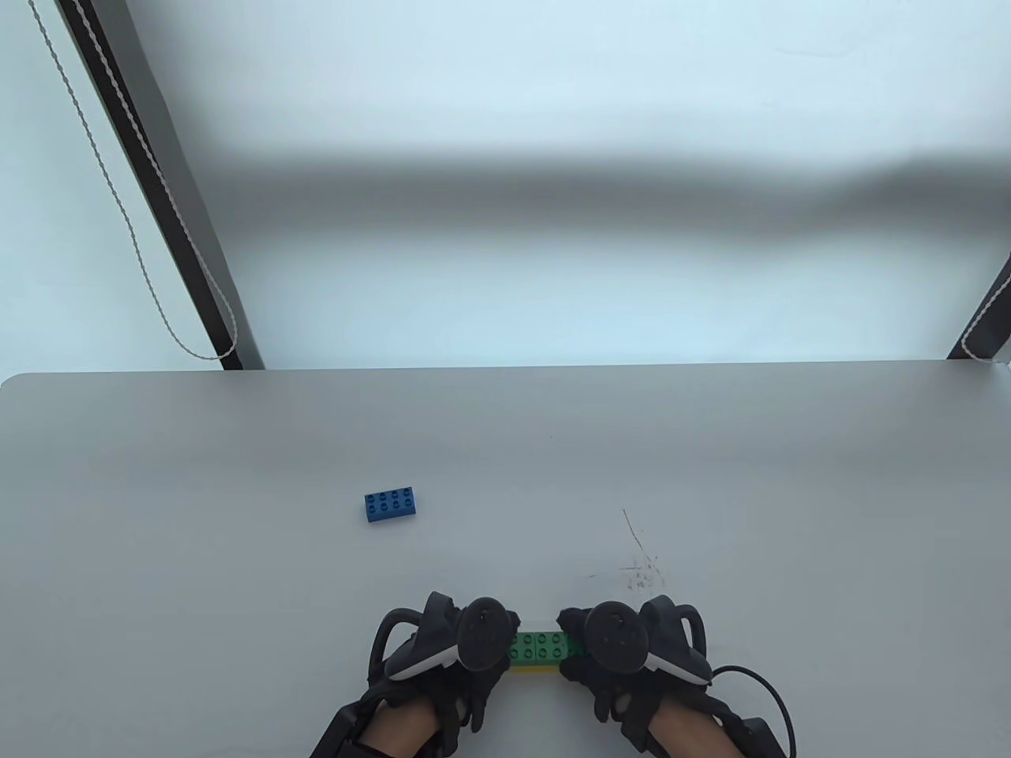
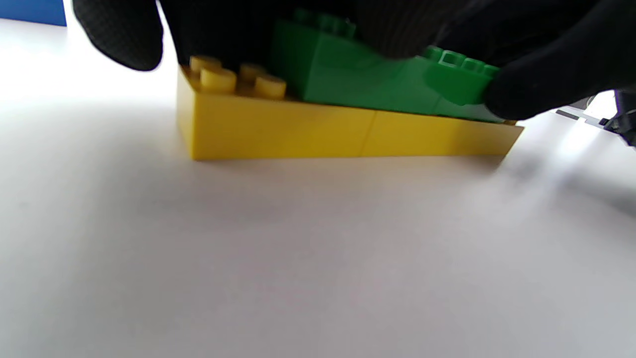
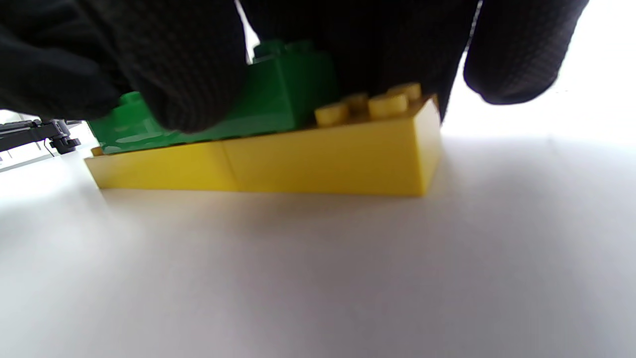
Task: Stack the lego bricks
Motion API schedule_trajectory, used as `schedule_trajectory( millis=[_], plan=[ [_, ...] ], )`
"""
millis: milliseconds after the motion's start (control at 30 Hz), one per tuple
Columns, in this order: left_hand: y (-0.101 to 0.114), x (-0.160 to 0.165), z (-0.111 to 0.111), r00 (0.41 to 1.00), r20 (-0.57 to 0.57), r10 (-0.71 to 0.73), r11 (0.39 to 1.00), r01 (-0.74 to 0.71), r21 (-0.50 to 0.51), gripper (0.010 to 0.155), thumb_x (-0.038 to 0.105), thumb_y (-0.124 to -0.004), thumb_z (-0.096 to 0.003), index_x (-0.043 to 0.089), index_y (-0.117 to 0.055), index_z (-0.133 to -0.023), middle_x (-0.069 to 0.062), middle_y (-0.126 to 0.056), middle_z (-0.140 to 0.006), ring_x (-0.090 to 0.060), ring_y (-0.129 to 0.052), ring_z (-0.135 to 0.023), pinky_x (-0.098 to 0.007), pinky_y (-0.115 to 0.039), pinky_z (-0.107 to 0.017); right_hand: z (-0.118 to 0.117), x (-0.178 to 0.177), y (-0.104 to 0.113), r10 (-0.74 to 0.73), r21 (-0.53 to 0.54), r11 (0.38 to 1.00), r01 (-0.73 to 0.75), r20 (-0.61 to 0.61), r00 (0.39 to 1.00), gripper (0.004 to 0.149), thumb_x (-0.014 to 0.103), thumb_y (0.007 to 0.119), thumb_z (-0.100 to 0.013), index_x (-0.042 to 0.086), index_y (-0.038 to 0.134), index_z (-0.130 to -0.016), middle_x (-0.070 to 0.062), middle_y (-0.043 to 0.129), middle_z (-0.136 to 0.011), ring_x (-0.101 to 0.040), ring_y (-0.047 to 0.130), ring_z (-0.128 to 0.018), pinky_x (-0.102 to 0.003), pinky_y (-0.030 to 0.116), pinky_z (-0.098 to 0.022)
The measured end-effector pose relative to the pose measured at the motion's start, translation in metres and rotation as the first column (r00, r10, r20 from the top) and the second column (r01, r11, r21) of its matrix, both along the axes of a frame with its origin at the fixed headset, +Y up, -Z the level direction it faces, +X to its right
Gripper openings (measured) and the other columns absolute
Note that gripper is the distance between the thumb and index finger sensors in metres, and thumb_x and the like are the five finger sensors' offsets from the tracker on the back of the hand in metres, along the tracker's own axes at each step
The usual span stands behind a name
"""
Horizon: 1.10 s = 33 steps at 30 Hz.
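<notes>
Two green bricks [image 1: 541, 645] sit end to end on a row of yellow bricks [image 1: 531, 669] at the table's front edge. My left hand [image 1: 476, 654] holds the stack's left end and my right hand [image 1: 602, 652] its right end. In the left wrist view my fingers [image 2: 238, 30] press down on the green bricks [image 2: 367, 84] above the yellow row [image 2: 348, 132], whose end studs are bare. In the right wrist view my fingers [image 3: 377, 44] cover the green bricks [image 3: 278, 99] on the yellow row [image 3: 308, 164]. A blue brick [image 1: 391, 504] lies alone to the far left.
The grey table [image 1: 711, 474] ends at a far edge, with a black frame leg [image 1: 166, 197] and a hanging cord beyond it on the left. Pen scratches [image 1: 640, 568] mark the surface behind my right hand. The blue brick also shows in the left wrist view [image 2: 32, 11].
</notes>
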State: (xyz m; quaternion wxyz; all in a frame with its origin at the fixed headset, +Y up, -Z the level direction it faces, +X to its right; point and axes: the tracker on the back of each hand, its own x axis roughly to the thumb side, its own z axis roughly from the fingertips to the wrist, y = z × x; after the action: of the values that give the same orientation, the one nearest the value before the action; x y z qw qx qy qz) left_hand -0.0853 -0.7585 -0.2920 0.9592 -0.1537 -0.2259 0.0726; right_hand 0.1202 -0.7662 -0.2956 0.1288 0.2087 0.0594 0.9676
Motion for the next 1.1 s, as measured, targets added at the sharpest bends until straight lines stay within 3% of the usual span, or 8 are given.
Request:
schedule_trajectory(
  millis=[333,733,967,1100],
  plan=[
    [-0.002,-0.001,-0.001,1.000,0.003,0.020,1.000,-0.020,-0.010,0.060,0.043,-0.068,-0.0438,0.027,-0.060,-0.101,-0.007,-0.073,-0.103,-0.033,-0.077,-0.091,-0.060,-0.066,-0.066,-0.001,0.000,0.000,-0.005,-0.033,0.999,0.005,-0.003,1.000,0.067,0.044,0.091,-0.031,0.013,0.076,-0.088,-0.013,0.091,-0.085,-0.038,0.095,-0.074,-0.059,0.080,-0.051],
    [0.001,-0.016,-0.020,0.990,-0.052,0.130,0.982,-0.136,-0.131,0.063,0.051,-0.069,-0.0429,0.027,-0.062,-0.101,-0.008,-0.073,-0.105,-0.033,-0.077,-0.093,-0.061,-0.066,-0.066,-0.005,0.004,-0.002,-0.050,-0.104,0.993,0.049,-0.011,0.999,0.067,0.042,0.090,-0.032,0.014,0.073,-0.090,-0.013,0.087,-0.087,-0.038,0.089,-0.076,-0.060,0.077,-0.053],
    [0.013,-0.042,-0.042,0.966,-0.217,0.141,0.985,-0.160,-0.072,0.063,0.051,-0.071,-0.0423,0.025,-0.066,-0.100,-0.010,-0.075,-0.104,-0.037,-0.077,-0.092,-0.063,-0.066,-0.065,-0.009,0.008,-0.005,-0.077,-0.158,0.985,0.073,-0.021,0.997,0.068,0.040,0.090,-0.033,0.014,0.070,-0.091,-0.013,0.084,-0.089,-0.039,0.083,-0.078,-0.061,0.074,-0.055],
    [0.027,-0.061,-0.064,0.964,-0.244,0.111,0.993,-0.118,-0.017,0.069,0.051,-0.071,-0.0421,0.025,-0.056,-0.104,-0.010,-0.068,-0.108,-0.037,-0.070,-0.096,-0.064,-0.063,-0.066,-0.010,0.008,-0.004,-0.073,-0.177,0.982,0.066,-0.035,0.997,0.068,0.039,0.090,-0.033,0.013,0.069,-0.092,-0.014,0.082,-0.090,-0.039,0.082,-0.079,-0.061,0.073,-0.055]
  ],
)
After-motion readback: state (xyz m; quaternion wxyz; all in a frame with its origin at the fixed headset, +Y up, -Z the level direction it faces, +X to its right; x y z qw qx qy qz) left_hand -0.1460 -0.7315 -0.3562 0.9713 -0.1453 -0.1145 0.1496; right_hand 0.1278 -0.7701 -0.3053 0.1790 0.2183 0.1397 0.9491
